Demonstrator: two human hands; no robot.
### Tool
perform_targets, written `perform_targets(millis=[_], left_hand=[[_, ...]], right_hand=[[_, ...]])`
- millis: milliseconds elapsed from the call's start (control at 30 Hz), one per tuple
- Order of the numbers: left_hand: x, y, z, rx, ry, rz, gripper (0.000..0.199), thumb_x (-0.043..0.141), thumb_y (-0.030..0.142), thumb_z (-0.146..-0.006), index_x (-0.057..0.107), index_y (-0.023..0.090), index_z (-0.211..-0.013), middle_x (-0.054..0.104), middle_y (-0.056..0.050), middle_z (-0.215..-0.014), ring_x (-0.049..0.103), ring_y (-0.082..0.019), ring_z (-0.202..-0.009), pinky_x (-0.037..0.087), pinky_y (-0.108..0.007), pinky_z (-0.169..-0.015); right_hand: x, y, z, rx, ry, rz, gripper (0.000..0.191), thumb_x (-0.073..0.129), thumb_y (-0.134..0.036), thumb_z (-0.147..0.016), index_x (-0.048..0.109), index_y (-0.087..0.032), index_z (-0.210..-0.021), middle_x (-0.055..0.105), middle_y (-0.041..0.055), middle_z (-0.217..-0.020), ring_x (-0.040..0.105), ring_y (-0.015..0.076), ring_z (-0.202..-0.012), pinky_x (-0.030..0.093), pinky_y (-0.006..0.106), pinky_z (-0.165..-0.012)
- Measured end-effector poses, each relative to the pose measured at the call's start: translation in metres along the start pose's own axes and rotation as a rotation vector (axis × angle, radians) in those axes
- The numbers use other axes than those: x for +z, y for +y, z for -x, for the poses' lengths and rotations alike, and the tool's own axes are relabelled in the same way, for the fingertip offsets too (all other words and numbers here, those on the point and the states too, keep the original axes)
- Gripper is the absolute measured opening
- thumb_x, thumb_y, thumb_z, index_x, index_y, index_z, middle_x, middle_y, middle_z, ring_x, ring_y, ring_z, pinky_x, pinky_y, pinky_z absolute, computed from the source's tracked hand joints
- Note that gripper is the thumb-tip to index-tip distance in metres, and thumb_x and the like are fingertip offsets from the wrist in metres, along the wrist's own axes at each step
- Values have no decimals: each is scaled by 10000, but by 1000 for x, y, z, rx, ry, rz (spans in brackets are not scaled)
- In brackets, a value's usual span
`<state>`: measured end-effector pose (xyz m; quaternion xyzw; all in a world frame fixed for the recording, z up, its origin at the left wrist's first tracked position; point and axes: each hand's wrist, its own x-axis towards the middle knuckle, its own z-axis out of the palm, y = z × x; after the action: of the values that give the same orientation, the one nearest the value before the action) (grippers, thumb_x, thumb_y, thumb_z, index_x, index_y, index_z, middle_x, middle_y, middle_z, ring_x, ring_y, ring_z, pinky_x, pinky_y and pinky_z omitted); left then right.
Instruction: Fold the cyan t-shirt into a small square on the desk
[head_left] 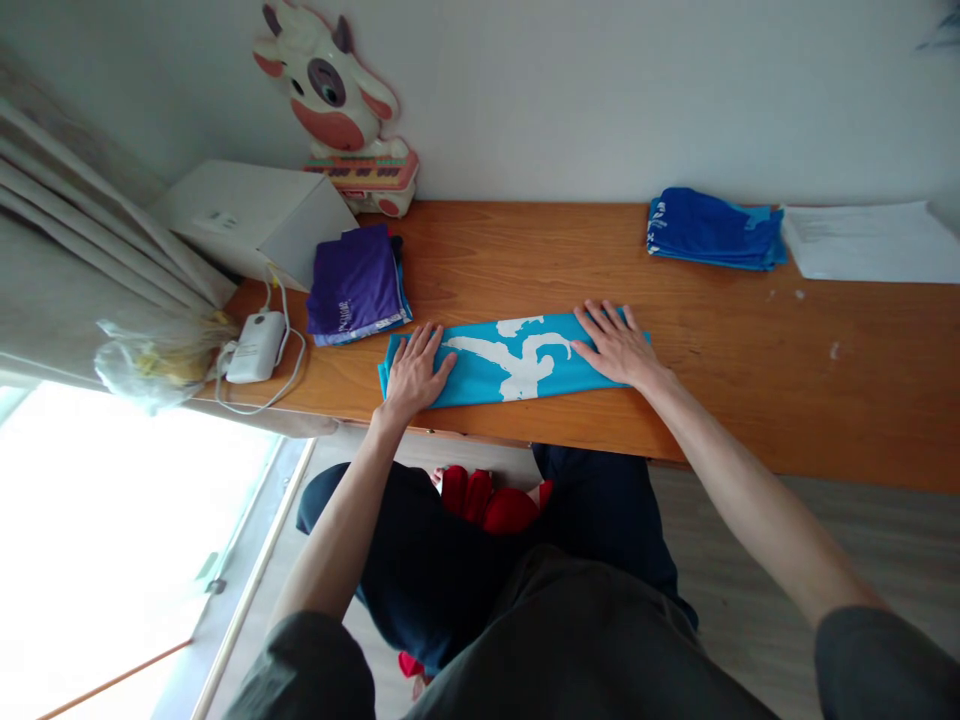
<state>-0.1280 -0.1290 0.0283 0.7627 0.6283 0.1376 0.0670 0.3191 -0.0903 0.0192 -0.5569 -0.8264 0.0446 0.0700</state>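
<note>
A light blue cloth with a white printed figure lies folded into a long strip along the front of the wooden table. My left hand rests flat on its left end, fingers stretched out. On the right end lies my right hand, palm down with the fingers spread. Neither hand grips the fabric. Just beyond my left hand sits a folded purple cloth, with other cloth showing beneath it. A folded dark blue cloth stack is at the back right.
White sheets of paper lie at the far right. A white box and a cow-shaped toy keyboard stand at the back left. Near the left edge are a white power adapter with a cable and a clear plastic bag.
</note>
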Motion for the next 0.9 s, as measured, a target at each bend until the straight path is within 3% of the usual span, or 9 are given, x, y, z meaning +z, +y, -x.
perform_targets(millis=[300,433,567,733,900], left_hand=[[-11,-7,20,-101,118,10,585,384,468,-1204,597,284,-1716,611,-52,-1769,483,-284,-1717,319,-605,-1461],[-11,-26,38,-187,134,14,597,294,384,-1215,560,319,-1745,553,-32,-1817,412,-291,-1760,322,-648,-1446],[-7,-34,48,-211,107,3,626,267,396,-1219,457,347,-1813,454,-25,-1879,326,-299,-1797,238,-701,-1461],[-6,-29,57,-250,74,-1,658,286,498,-1218,398,334,-1845,329,-43,-1932,244,-358,-1820,163,-784,-1448],[-7,-21,69,-256,102,17,665,314,515,-1217,388,329,-1851,343,-46,-1923,253,-365,-1817,118,-790,-1452]], right_hand=[[5,1,3,-24,28,5,911,255,-767,-1164,132,-282,-1925,233,59,-1952,225,432,-1803,142,723,-1461],[5,1,3,-25,20,8,920,238,-783,-1159,110,-292,-1926,226,52,-1953,219,429,-1805,142,721,-1463],[3,0,5,-19,1,16,924,252,-769,-1161,119,-268,-1927,186,64,-1959,208,435,-1806,132,712,-1466],[1,1,9,-19,-23,4,923,259,-765,-1157,96,-285,-1928,150,48,-1966,190,431,-1811,116,716,-1468],[-1,2,13,-31,-28,23,920,247,-767,-1161,139,-265,-1925,162,60,-1965,177,400,-1819,101,674,-1480]])
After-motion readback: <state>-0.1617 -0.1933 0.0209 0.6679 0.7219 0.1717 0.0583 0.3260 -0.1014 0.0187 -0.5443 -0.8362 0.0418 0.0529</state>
